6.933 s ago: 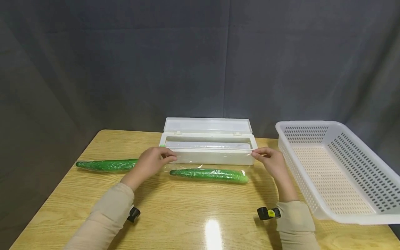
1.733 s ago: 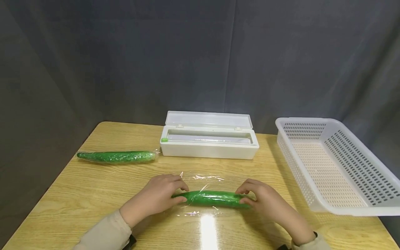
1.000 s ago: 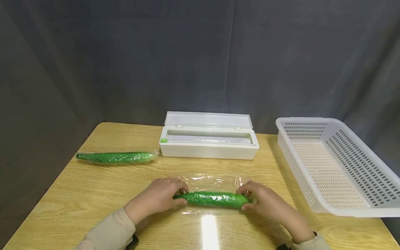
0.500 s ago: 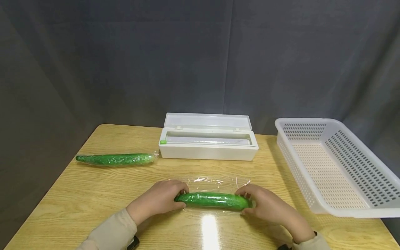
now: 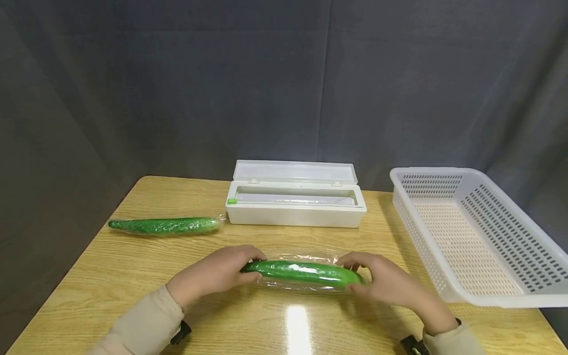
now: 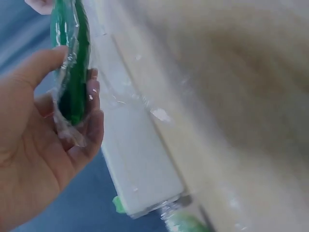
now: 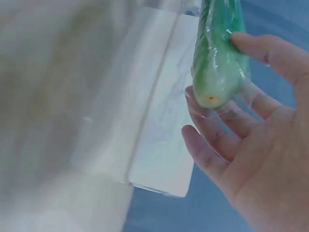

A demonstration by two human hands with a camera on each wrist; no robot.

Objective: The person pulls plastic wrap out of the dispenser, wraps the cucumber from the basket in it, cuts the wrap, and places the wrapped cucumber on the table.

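A green cucumber [image 5: 301,272] in clear cling film [image 5: 306,257] spans both hands near the middle of the table. My left hand [image 5: 217,270] pinches its dark, narrow end between thumb and fingers; the left wrist view shows film bunched around that tip [image 6: 72,108]. At the pale, blunt end, my right hand [image 5: 386,278] holds it with the thumb on the near side and fingers beyond. In the right wrist view, film covers this end [image 7: 215,79] too, and the lower fingers spread away from it. Loose film shows along the cucumber's far and near sides.
Behind the hands stands a white cling film box [image 5: 295,217], lid raised, with a roll [image 5: 295,198] inside and a green slider [image 5: 232,201]. Another wrapped cucumber [image 5: 164,226] lies at the left. A white perforated basket [image 5: 417,236] stands at the right.
The film was pulled from the box over the cucumber; box and cucumber then came apart. Lately, both hands rolled the cucumber in film, and it now sits slightly farther away and tilted.
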